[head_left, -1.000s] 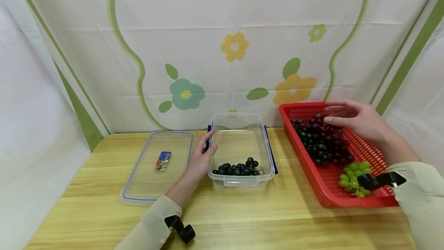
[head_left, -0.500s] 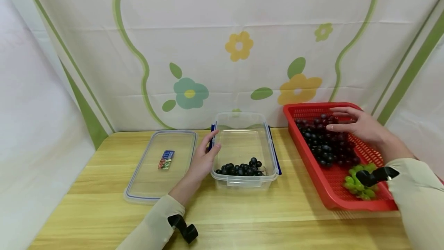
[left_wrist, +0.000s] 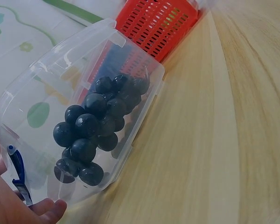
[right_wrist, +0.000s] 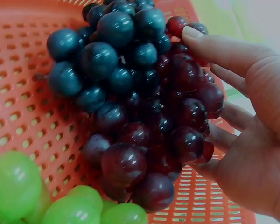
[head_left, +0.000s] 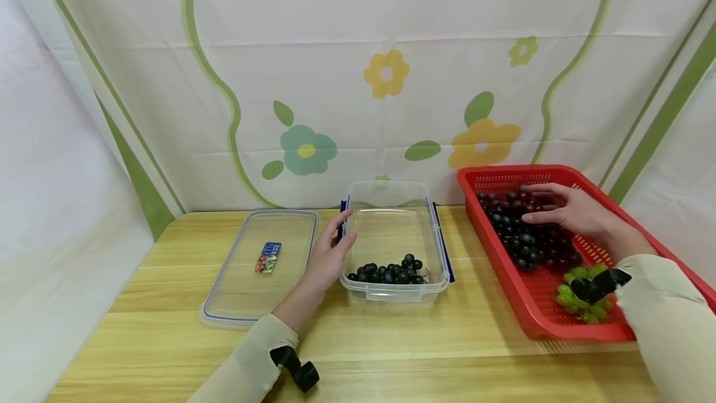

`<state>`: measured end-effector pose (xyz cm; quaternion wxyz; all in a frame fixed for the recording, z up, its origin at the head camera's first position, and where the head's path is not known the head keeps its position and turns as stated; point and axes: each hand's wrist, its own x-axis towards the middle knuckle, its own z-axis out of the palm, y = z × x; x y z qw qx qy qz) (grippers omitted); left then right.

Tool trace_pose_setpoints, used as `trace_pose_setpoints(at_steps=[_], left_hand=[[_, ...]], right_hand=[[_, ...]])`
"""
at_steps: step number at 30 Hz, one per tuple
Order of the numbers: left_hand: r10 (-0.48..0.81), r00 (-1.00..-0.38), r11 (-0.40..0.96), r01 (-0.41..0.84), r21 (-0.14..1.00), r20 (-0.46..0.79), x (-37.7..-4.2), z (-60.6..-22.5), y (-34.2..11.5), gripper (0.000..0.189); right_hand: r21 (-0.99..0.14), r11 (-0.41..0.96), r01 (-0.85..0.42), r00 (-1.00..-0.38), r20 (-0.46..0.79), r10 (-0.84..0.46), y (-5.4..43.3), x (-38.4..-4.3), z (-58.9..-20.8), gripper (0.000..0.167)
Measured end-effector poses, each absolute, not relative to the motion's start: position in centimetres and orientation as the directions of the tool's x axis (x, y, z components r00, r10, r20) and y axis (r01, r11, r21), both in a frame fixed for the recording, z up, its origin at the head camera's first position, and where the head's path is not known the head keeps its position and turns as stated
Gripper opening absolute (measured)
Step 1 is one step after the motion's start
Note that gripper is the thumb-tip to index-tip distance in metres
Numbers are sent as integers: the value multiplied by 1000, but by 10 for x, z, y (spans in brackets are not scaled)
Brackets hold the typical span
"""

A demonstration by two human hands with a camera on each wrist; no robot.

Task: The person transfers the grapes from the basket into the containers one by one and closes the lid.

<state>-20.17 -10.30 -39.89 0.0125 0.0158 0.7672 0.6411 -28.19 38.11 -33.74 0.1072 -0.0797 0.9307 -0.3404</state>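
Note:
My left hand [head_left: 325, 255] rests against the left side of a clear plastic food container [head_left: 391, 291], fingers extended, by its blue side clasp [left_wrist: 17, 170]. Inside the container, a bunch of black grapes [head_left: 386, 273] lies near the front wall. My right hand [head_left: 570, 210] is over the red basket [head_left: 523, 310], at the far right side of a bunch of dark red grapes [right_wrist: 177, 116]. The right thumb lies at the top grapes, while the other fingers reach along the bunch's edge, partly hidden by it. Another bunch of black grapes [right_wrist: 100, 56] lies beside the red ones.
Green grapes [head_left: 582, 294] lie in the basket's near end, below the right wrist. A clear lid [head_left: 235, 294] with a blue seal and a printed label [head_left: 268, 257] lies flat left of the container. A flowered cloth [head_left: 335, 67] hangs behind the wooden table [head_left: 380, 353].
My right hand has moved down and slightly left onto the dark red grapes. The left hand stays at the container. The head view has shifted slightly.

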Motion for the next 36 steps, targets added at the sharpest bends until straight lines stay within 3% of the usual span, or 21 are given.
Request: trace_pose_setpoints(at_steps=[11,28,36], left_hand=[[41,-999,177,6,984,-2,-201,-400,-105,48],[31,-999,177,16,984,10,-201,-399,-110,48],[34,-999,174,6,985,0,-200,-397,-107,49]], right_hand=[[-565,821,-79,-962,-173,-212,376,-282,-341,97],[-549,822,-151,-977,-44,-209,367,-288,-338,66],[-585,798,-145,-979,-32,-201,373,-281,-330,63]])
